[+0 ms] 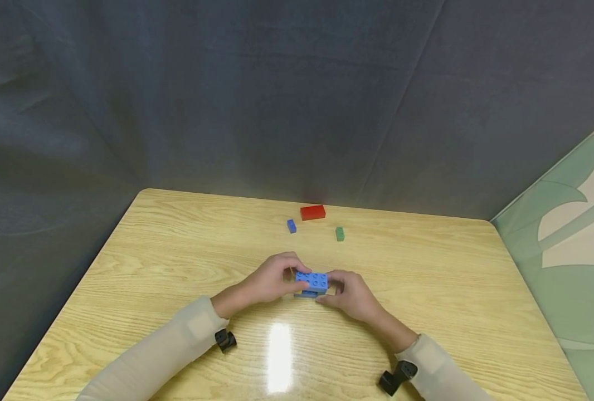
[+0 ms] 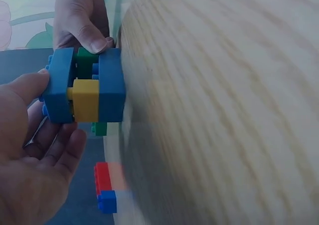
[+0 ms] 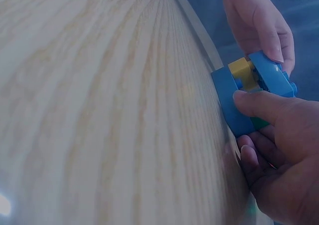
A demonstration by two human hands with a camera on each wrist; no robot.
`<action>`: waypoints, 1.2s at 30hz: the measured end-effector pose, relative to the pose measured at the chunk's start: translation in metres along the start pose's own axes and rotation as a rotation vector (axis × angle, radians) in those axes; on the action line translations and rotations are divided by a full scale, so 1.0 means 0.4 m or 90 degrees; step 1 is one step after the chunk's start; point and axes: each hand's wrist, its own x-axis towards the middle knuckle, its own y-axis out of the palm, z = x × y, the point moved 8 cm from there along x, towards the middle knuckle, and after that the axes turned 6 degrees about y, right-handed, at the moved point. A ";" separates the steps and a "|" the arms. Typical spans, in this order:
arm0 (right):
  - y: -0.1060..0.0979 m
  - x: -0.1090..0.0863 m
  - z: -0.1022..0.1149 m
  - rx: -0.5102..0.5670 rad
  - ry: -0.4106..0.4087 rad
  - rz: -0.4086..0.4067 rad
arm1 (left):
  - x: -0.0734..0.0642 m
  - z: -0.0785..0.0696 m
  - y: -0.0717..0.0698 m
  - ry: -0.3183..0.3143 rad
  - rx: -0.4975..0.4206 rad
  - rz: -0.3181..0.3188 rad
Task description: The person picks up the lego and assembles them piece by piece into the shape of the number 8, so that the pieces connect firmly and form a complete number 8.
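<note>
At the table's middle stands a stack of toy building bricks. Its upper blue brick (image 1: 316, 283) (image 2: 61, 88) lies over a yellow brick (image 2: 85, 101) (image 3: 242, 71) and a green brick (image 2: 86, 61), which sit side by side on a lower blue brick (image 2: 110, 88) (image 3: 230, 105). In the left wrist view, a thin gap with studs shows between the upper brick and the yellow one. My left hand (image 1: 277, 278) pinches the upper blue brick between thumb and fingers. From the other side, my right hand (image 1: 353, 295) grips the lower blue brick, thumb on its near side.
Beyond the hands, a red brick (image 1: 312, 213), a small blue brick (image 1: 291, 226) and a small green brick (image 1: 340, 234) lie apart near the table's far edge. A dark curtain (image 1: 277, 100) hangs behind the wooden table (image 1: 186, 234).
</note>
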 end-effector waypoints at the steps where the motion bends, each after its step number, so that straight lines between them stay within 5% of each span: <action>1: 0.000 0.001 0.000 0.001 -0.001 0.001 | 0.001 -0.002 -0.001 -0.001 0.000 0.002; 8: 0.001 0.003 0.002 0.009 -0.008 0.004 | 0.006 -0.016 -0.005 0.016 0.019 0.014; 16: -0.003 0.002 0.008 0.003 -0.010 0.003 | 0.011 -0.008 0.003 -0.022 0.034 0.038; 28: -0.004 0.002 0.000 0.003 -0.012 0.006 | 0.023 -0.020 0.009 -0.025 0.071 0.075; 36: -0.002 0.003 0.001 0.006 -0.011 0.002 | 0.016 -0.013 0.008 -0.027 0.058 0.065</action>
